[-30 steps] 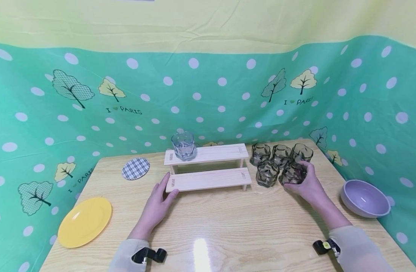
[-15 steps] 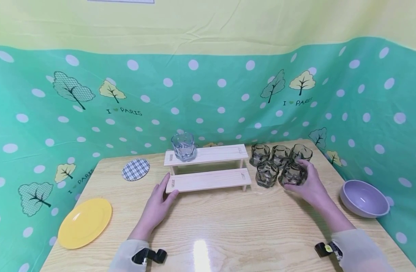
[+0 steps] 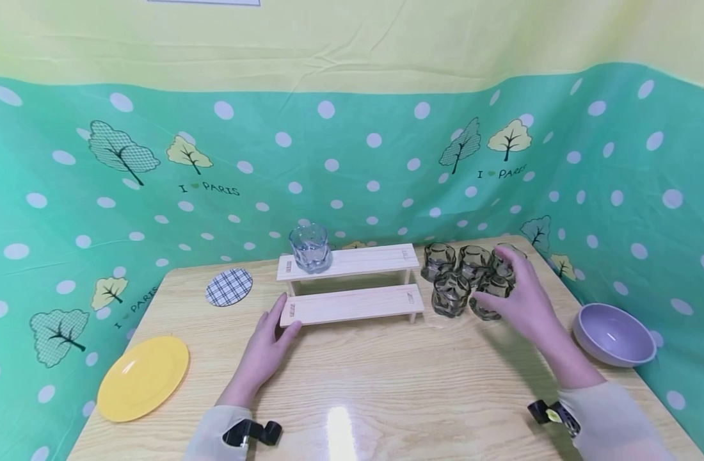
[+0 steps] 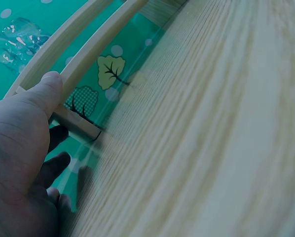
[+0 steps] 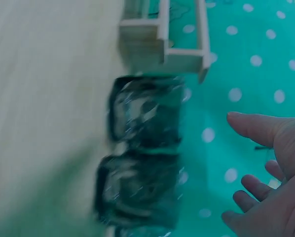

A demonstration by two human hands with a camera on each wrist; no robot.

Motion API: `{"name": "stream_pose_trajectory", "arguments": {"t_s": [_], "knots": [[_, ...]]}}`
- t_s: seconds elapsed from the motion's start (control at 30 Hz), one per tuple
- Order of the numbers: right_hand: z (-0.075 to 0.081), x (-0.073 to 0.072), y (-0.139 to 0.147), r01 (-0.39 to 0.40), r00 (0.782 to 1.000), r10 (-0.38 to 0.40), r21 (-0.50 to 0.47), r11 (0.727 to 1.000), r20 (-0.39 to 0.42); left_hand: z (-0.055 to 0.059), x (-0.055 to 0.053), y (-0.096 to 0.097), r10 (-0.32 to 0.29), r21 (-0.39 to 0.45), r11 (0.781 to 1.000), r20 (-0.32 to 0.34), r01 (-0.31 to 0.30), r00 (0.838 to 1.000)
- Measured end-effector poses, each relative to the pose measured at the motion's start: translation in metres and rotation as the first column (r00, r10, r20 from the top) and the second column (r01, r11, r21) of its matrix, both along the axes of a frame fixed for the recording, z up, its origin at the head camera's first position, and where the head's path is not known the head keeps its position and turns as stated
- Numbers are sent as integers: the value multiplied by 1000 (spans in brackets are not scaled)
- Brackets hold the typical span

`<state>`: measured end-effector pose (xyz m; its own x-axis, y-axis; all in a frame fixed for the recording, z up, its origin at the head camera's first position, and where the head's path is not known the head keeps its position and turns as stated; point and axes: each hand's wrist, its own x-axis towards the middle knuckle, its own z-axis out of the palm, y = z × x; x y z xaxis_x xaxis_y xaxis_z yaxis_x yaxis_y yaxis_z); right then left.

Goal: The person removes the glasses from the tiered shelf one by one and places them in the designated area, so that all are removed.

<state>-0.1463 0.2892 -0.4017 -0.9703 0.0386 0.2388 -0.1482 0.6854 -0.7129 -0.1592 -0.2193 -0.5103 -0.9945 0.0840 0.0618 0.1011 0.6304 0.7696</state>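
Note:
My left hand (image 3: 265, 346) holds the left end of a two-tier wooden rack (image 3: 352, 306), thumb at the front corner of the lower board and fingers along its side. On the upper board stands a clear bluish glass (image 3: 310, 248). To the right of the rack, several smoky dark glasses (image 3: 450, 294) stand close together in two rows. Over the right end of this group hovers my right hand (image 3: 525, 298), thumb and fingers spread with nothing between them. It partly hides the front right glass (image 3: 483, 304) and the one behind. The right wrist view shows the hand (image 5: 280, 173) apart from the glasses (image 5: 142, 190).
A purple bowl (image 3: 614, 336) sits at the right edge of the wooden table (image 3: 386, 397). On the left lie a yellow plate (image 3: 144, 378) and a round checked coaster (image 3: 229, 287). A green dotted cloth (image 3: 375, 160) hangs behind and along the sides.
My right hand has let go of the front right dark glass and risen up and back from it. That glass stays in the front row. The left hand remains at the rack.

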Motion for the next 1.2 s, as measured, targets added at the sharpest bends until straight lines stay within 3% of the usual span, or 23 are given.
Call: {"name": "stream_pose_trajectory", "arguments": {"t_s": [0.23,0.5,0.77,1.2], "knots": [[23,-9,-38,-52,999,52,-32,998,-3,1,1,-1,-4,3,1000,-1,4,1000],[32,-28,-83,-144,989,142,-82,986,-25,1,1,0,-5,-7,1000,-14,5,1000],[39,-33,-127,-249,968,243,-174,953,-58,0,0,-1,-1,6,1000,5,1,1000],[44,-44,-184,-354,935,341,-276,894,-93,-2,-1,-1,-8,0,1000,8,8,1000]]}}
